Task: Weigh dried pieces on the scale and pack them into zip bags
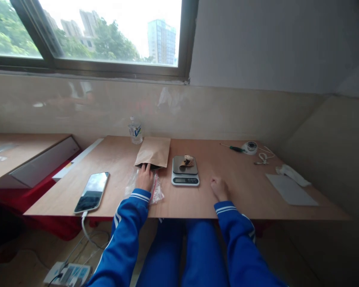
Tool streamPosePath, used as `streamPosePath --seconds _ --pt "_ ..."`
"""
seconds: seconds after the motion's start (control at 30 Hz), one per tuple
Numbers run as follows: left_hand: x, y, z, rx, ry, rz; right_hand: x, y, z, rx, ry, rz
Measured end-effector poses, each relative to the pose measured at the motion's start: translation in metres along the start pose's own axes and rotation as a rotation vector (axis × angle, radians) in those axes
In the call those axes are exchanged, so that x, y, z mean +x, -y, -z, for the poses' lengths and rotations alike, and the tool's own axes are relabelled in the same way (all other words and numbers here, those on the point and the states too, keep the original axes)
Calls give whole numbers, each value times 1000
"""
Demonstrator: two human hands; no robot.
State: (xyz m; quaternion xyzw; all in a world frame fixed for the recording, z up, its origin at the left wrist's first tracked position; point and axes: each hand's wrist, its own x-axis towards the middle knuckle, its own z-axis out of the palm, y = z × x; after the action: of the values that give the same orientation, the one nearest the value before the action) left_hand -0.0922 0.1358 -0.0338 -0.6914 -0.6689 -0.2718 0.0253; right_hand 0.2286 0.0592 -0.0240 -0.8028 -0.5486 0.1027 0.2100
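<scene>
My left hand (144, 178) is at the mouth of a brown paper bag (154, 150). Its fingers stretch forward into the dark opening, where the tips are partly hidden. Under that hand lies clear plastic packaging (158, 192) with small pale bits or print. A kitchen scale (185, 180) stands to the right of the bag. On its platform sit a few brown and pale dried pieces (188, 161), too small to name. My right hand (219, 188) rests as a fist on the table right of the scale, with nothing showing in it.
A smartphone (92, 192) with a white cable lies at left. Behind the bag stands a plastic bottle (135, 131). To the right are a screwdriver (235, 149), a white dome camera (250, 148), a cord (263, 157), white paper (291, 190) and a crumpled white cloth or tissue (293, 175).
</scene>
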Motion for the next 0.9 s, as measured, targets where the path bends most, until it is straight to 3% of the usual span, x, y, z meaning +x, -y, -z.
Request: streamPosePath --seconds 0.23,0.53,0.77,0.9 --pt "5 -3 3 163 89 -53 0 2 1 -25 1 -11" --pt "1 -4 5 38 -1 -48 -1 2 1 -34 10 -5" --pt "0 1 -3 -76 -102 83 1 1 -2 -65 17 -31" --pt "2 2 -4 -21 -67 102 4 -1 -5 -82 23 -20"
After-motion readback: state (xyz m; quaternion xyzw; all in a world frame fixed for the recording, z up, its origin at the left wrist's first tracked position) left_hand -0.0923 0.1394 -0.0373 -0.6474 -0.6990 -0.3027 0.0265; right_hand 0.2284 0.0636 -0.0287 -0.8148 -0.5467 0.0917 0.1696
